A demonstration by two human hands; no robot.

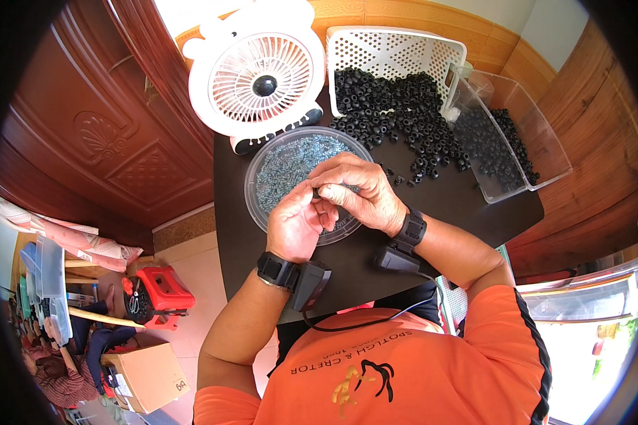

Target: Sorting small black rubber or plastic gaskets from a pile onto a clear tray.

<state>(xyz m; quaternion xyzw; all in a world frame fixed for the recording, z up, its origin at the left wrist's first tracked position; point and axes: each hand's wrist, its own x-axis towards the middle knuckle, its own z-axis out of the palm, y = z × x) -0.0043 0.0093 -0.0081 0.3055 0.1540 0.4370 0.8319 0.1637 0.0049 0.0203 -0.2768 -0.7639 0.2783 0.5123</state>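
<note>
My left hand and my right hand meet over a round clear plastic tub. Between their pinched fingertips is a small black ring-like part, mostly covered by the fingers. The left palm is turned up with its fingers curled; the right hand comes in from above with thumb and forefinger at the same part. Small bluish, shiny pieces fill much of the tub. Just beyond the right hand, loose black ring-like parts lie heaped on the dark table.
A white animal-shaped fan stands behind the tub. Black parts spill from a tipped white perforated basket; a clear bin at right holds more. Cabled devices hang at my wrists. Another person, a red stool and a cardboard box are lower left.
</note>
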